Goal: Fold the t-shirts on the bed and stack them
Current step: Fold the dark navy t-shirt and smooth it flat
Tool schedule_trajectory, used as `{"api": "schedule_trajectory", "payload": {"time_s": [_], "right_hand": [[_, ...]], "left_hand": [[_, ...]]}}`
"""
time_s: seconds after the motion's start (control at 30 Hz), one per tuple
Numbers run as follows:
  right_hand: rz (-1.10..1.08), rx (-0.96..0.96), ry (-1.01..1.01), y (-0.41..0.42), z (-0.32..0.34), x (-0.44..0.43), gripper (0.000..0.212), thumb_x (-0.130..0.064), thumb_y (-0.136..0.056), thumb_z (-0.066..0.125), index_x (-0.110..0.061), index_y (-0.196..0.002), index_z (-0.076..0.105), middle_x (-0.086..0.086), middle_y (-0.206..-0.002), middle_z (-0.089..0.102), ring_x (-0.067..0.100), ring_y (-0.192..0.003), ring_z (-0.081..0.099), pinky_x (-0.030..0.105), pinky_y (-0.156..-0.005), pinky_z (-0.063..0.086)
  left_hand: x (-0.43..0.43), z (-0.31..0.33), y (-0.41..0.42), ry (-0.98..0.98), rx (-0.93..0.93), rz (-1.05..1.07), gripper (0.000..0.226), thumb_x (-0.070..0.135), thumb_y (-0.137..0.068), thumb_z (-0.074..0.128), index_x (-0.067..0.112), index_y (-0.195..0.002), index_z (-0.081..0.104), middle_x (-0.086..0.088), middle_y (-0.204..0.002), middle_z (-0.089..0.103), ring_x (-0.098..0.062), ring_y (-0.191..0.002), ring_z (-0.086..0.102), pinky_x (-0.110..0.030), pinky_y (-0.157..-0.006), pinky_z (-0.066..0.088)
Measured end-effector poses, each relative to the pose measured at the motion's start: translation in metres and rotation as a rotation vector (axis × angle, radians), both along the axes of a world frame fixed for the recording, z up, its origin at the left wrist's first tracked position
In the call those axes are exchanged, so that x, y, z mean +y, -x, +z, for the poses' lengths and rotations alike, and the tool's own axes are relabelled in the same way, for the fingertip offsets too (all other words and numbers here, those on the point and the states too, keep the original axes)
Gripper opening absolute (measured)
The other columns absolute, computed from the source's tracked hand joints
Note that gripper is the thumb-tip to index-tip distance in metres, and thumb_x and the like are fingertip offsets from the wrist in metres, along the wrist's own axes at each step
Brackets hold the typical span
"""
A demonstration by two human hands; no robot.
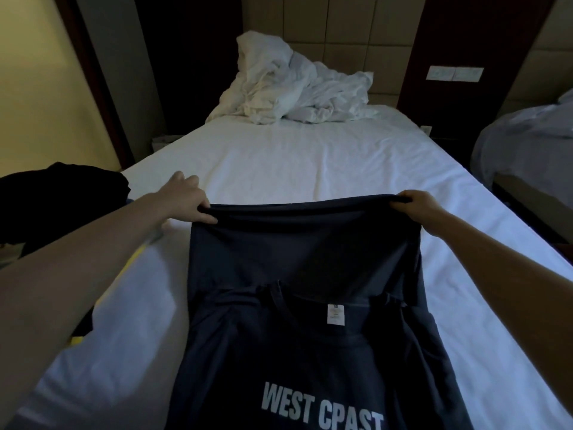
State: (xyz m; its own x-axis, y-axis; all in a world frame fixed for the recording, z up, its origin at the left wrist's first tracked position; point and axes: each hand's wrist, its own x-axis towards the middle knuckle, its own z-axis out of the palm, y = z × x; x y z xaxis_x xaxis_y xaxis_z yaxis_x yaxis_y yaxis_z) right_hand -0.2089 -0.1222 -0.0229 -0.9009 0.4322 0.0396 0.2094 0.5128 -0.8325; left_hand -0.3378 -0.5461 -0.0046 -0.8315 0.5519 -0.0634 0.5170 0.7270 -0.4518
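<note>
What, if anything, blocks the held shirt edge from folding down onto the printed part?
Nothing visible. The left hand and right hand grip the navy t-shirt by its far edge; only its own fabric lies toward the print.

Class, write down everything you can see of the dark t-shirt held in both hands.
The t-shirt is dark navy, a soft-looking knit, with white block lettering on the near part and a white label inside the neck. It lies lengthwise on the white bed, neck nearer the person. Its far edge is lifted and stretched taut: the left hand pinches one corner, the right hand the other.
</note>
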Motion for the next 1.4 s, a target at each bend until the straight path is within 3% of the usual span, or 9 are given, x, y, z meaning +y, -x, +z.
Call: {"api": "schedule_trajectory", "payload": {"time_s": [0.17, 0.3, 0.53, 0.7, 0.83, 0.97, 1.07, 1.17, 1.4], "right_hand": [[0.051, -0.119, 0.102, 0.008, -0.005, -0.002, 0.017, -0.016, -0.086, 0.064, -0.006, -0.100, 0.061, 0.008, -0.085, 0.062, 0.019, -0.076, 0.059, 0.029, -0.072, 0.050], [-0.009, -0.126, 0.015, 0.015, -0.010, 0.006, 0.019, -0.015, -0.087, 0.064, 0.002, -0.096, 0.064, 0.010, -0.070, 0.054, 0.020, -0.061, 0.050, 0.027, -0.056, 0.040], [-0.142, -0.073, -0.002, 0.040, -0.036, 0.011, 0.027, -0.007, -0.083, 0.067, 0.004, -0.106, 0.059, 0.015, -0.082, 0.057, 0.027, -0.075, 0.055, 0.029, -0.057, 0.044], [-0.121, -0.071, -0.376, 0.037, -0.070, 0.004, 0.039, -0.016, -0.087, 0.063, -0.008, -0.122, 0.048, 0.020, -0.114, 0.058, 0.029, -0.089, 0.055, 0.033, -0.073, 0.042], [-0.087, -0.155, -0.882, 0.030, -0.076, -0.004, 0.049, -0.028, -0.093, 0.053, -0.019, -0.137, 0.035, 0.012, -0.133, 0.047, 0.033, -0.121, 0.042, 0.041, -0.096, 0.031], [-0.076, -0.068, -0.930, 0.032, -0.057, -0.019, 0.048, -0.023, -0.091, 0.052, -0.015, -0.137, 0.040, 0.009, -0.141, 0.041, 0.030, -0.130, 0.034, 0.039, -0.104, 0.022], [0.128, 0.074, -0.738, 0.023, -0.057, -0.047, 0.041, -0.022, -0.092, 0.053, -0.013, -0.132, 0.050, 0.009, -0.136, 0.051, 0.029, -0.123, 0.048, 0.037, -0.103, 0.032], [0.342, -0.126, -0.762, 0.001, -0.084, -0.061, 0.042, -0.033, -0.098, 0.041, -0.019, -0.138, 0.045, 0.003, -0.145, 0.043, 0.023, -0.132, 0.039, 0.036, -0.109, 0.030], [0.272, -0.143, -0.540, -0.030, -0.060, -0.070, 0.036, -0.031, -0.100, 0.038, -0.010, -0.118, 0.061, 0.012, -0.126, 0.059, 0.029, -0.119, 0.052, 0.035, -0.096, 0.039]], "left_hand": [[-0.004, -0.016, 0.008, -0.434, -0.253, 0.291, 0.032, 0.049, -0.089, 0.057, 0.019, -0.076, 0.055, -0.002, -0.088, 0.043, -0.024, -0.093, 0.039, -0.032, -0.074, 0.029], [0.004, -0.023, 0.008, -1.052, -0.632, 0.543, 0.017, 0.009, -0.094, 0.057, 0.010, -0.079, 0.049, -0.008, -0.084, 0.053, -0.016, -0.068, 0.051, -0.020, -0.048, 0.043], [0.008, -0.052, 0.025, -1.597, -0.748, 0.629, 0.015, -0.002, -0.088, 0.061, 0.011, -0.086, 0.054, -0.008, -0.090, 0.056, -0.016, -0.078, 0.056, -0.024, -0.070, 0.049], [0.002, -0.093, 0.029, -1.448, -0.447, 0.631, 0.023, 0.015, -0.074, 0.080, 0.009, -0.082, 0.059, -0.010, -0.090, 0.063, -0.027, -0.091, 0.059, -0.034, -0.079, 0.052], [0.015, -0.092, 0.026, -1.067, -0.173, 0.525, 0.050, 0.028, -0.077, 0.074, 0.010, -0.117, 0.050, -0.012, -0.119, 0.055, -0.031, -0.106, 0.054, -0.040, -0.088, 0.047], [0.041, -0.072, 0.004, -0.884, 0.116, 0.235, 0.045, 0.020, -0.085, 0.061, 0.013, -0.128, 0.047, -0.012, -0.133, 0.046, -0.034, -0.120, 0.044, -0.041, -0.097, 0.036], [0.057, -0.081, -0.029, -1.031, -0.134, -0.009, 0.046, 0.040, -0.085, 0.047, 0.016, -0.123, 0.057, -0.004, -0.129, 0.057, -0.024, -0.120, 0.051, -0.036, -0.099, 0.038], [0.055, -0.109, -0.057, -0.736, -0.340, -0.034, 0.062, 0.058, -0.088, 0.026, 0.024, -0.135, 0.049, 0.005, -0.146, 0.041, -0.016, -0.137, 0.034, -0.036, -0.111, 0.024], [0.052, -0.091, -0.081, -1.029, -0.492, 0.043, 0.027, 0.030, -0.099, 0.045, 0.016, -0.110, 0.065, 0.002, -0.118, 0.061, -0.017, -0.116, 0.054, -0.030, -0.097, 0.040]]}}
